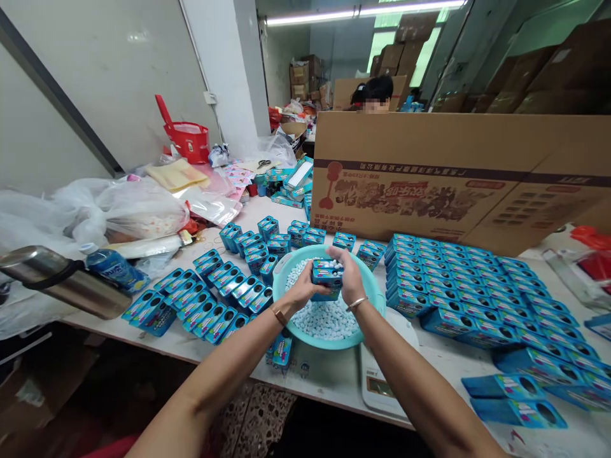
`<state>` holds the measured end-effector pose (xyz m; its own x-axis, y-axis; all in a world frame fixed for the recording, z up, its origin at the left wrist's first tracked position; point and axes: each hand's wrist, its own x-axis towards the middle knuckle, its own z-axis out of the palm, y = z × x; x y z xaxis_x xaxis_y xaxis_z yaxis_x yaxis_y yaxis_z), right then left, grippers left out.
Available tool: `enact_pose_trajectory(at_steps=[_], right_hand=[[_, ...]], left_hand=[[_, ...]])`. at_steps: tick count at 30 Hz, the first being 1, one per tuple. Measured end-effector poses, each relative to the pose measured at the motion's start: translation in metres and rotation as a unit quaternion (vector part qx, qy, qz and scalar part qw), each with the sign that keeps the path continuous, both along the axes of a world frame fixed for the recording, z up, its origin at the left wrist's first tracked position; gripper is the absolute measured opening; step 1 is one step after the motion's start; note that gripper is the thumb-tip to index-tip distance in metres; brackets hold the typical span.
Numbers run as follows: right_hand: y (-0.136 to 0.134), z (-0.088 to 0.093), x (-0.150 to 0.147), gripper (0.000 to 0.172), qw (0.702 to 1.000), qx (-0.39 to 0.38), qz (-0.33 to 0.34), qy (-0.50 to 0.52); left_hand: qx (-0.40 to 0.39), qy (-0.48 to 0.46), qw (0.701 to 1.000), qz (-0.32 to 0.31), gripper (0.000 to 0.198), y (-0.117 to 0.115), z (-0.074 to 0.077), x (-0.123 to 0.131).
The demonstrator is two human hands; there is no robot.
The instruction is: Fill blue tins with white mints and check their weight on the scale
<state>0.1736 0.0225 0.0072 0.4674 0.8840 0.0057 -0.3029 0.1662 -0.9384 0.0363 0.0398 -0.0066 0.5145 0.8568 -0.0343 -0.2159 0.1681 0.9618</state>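
A small blue box (327, 272) is held over a turquoise basin (329, 344) filled with small pale, pellet-like sweets or tablets (324, 320). My left hand (304, 287) grips the box from the left, thumb across its front. On the other side my right hand (352, 277) closes around the right end, its fingers curled over the top edge. Whether anything else sits in the right palm is hidden. Left of the basin stand rows of similar blue boxes (224, 280) with dark round openings on top. A tight block of them (458, 280) fills the right side.
A white scale (382, 381) sits partly under the basin. A steel flask (62, 280), a blue bottle (114, 267) and plastic bags (128, 207) lie left. Behind stands a large carton (429, 146), a person's head (377, 92) above it. A red basket (189, 141) is farther back.
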Motion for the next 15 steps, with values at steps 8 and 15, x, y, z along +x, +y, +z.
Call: enact_pose_trajectory(at_steps=[8, 15], right_hand=[[-0.009, 0.002, -0.003, 0.046, 0.998, -0.019, -0.027, 0.049], [-0.020, 0.002, -0.006, 0.042, 0.993, -0.060, -0.021, 0.102]], left_hand=[[0.024, 0.025, 0.999, -0.028, 0.078, -0.003, 0.008, -0.002], [0.055, 0.094, 0.993, -0.049, 0.078, -0.004, 0.017, -0.009]])
